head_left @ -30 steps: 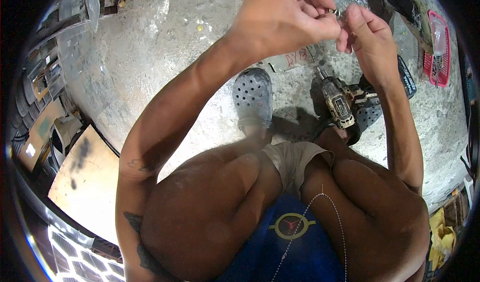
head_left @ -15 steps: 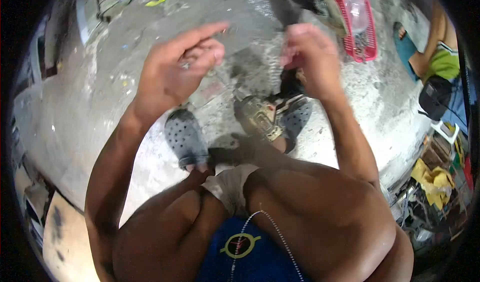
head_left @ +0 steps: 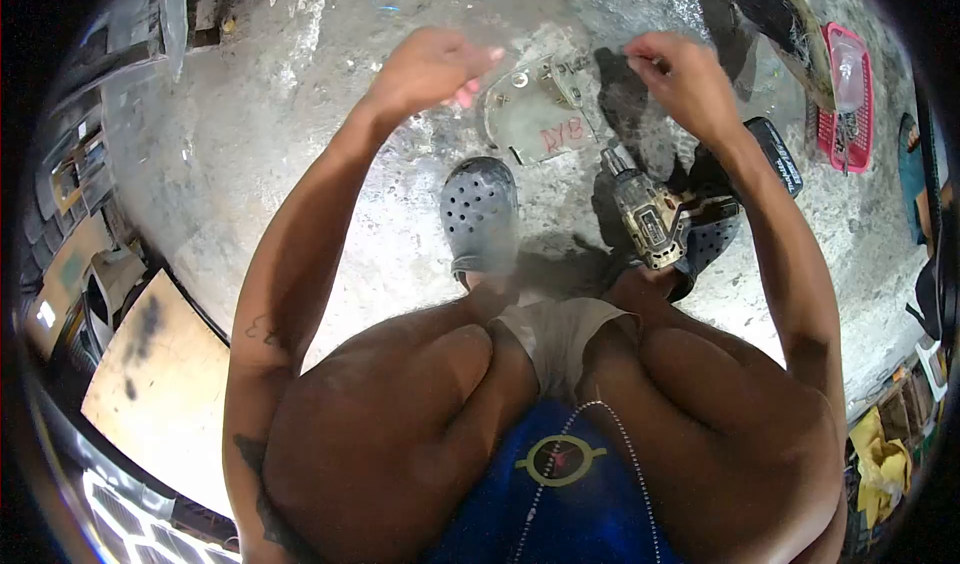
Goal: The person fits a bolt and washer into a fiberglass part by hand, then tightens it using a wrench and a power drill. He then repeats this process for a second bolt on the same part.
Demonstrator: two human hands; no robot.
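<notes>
My left hand (head_left: 428,69) hangs above the floor with its fingers curled in; anything inside it is hidden. Across from it, my right hand (head_left: 688,82) is bent with thumb and fingertips close together, and I cannot make out whether something small is between them. Between and below the hands a flat greyish plate (head_left: 525,121) with red lettering and a few holes lies on the concrete. A cordless drill (head_left: 650,214) lies by my right foot, its chuck toward the plate. Its black battery end (head_left: 776,154) shows beyond my right forearm.
A pink basket (head_left: 826,144) with a clear container and small metal pieces stands at the upper right. My grey clogs (head_left: 480,209) are on the floor. A pale board (head_left: 165,394) is at left, a yellow cloth or bag (head_left: 880,469) at lower right. Another person's foot shows at far right.
My view has swung, so the floor things sit further right. The plate and drill show more clearly. Both hands stay raised and apart, fingers more drawn in.
</notes>
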